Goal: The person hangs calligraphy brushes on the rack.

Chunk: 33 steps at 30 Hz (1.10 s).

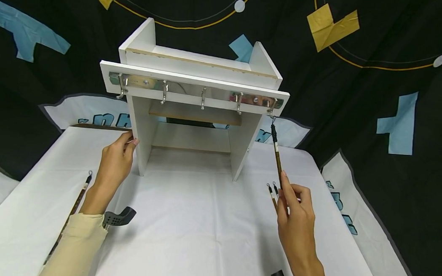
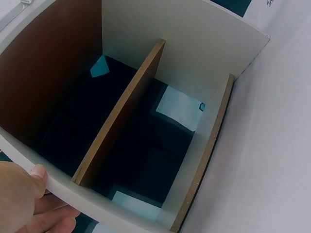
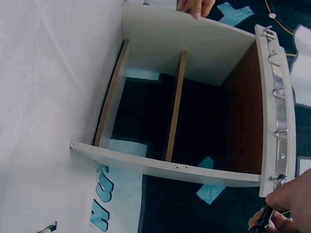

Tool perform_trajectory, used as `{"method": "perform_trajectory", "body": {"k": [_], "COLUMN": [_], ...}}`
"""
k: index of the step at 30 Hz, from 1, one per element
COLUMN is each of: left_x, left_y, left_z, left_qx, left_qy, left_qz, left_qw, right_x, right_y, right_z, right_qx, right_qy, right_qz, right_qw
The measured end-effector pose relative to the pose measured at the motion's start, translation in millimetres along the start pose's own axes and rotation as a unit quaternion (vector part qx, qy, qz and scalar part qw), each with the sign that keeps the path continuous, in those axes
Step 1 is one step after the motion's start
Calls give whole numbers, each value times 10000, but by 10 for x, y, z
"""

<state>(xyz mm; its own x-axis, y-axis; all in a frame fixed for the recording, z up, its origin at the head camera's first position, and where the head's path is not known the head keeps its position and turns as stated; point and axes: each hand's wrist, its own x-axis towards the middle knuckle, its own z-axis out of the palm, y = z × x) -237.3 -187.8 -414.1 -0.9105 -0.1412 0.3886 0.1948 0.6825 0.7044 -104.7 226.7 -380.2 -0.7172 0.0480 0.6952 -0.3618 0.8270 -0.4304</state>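
A white wooden stand point(image 1: 195, 69) with a metal hook rail point(image 1: 197, 90) stands on the white table point(image 1: 200, 229). My left hand point(image 1: 129, 141) grips the front edge of its left side panel; in the left wrist view the left hand point(image 2: 29, 191) has its thumb on that edge. My right hand point(image 1: 284, 180) pinches a brown calligraphy brush point(image 1: 277, 152) whose top loop sits at the rightmost hook point(image 1: 272, 112). In the right wrist view the right hand point(image 3: 284, 208) holds the brush point(image 3: 265, 222) just under the rail point(image 3: 279, 97).
Two more brushes point(image 1: 272, 194) lie on the table beside my right hand. Another brush point(image 1: 79, 197) lies along my left forearm. Four hooks on the rail are bare. A black backdrop with blue and yellow patches hangs behind the table.
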Motion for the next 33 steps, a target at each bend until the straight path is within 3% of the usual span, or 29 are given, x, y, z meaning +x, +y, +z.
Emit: {"method": "perform_trajectory", "body": {"k": [7, 33], "left_x": [2, -4], "left_y": [3, -1], "left_z": [4, -3], "left_qx": [34, 30], "left_qy": [17, -4], "left_qz": [22, 48], "left_qw": [10000, 10000], "right_x": [8, 82], "right_y": [-1, -19], "right_z": [30, 103], "right_qx": [41, 130], "right_qy": [-172, -123], "right_qz": [270, 289], "right_qw": [9995, 9994]}}
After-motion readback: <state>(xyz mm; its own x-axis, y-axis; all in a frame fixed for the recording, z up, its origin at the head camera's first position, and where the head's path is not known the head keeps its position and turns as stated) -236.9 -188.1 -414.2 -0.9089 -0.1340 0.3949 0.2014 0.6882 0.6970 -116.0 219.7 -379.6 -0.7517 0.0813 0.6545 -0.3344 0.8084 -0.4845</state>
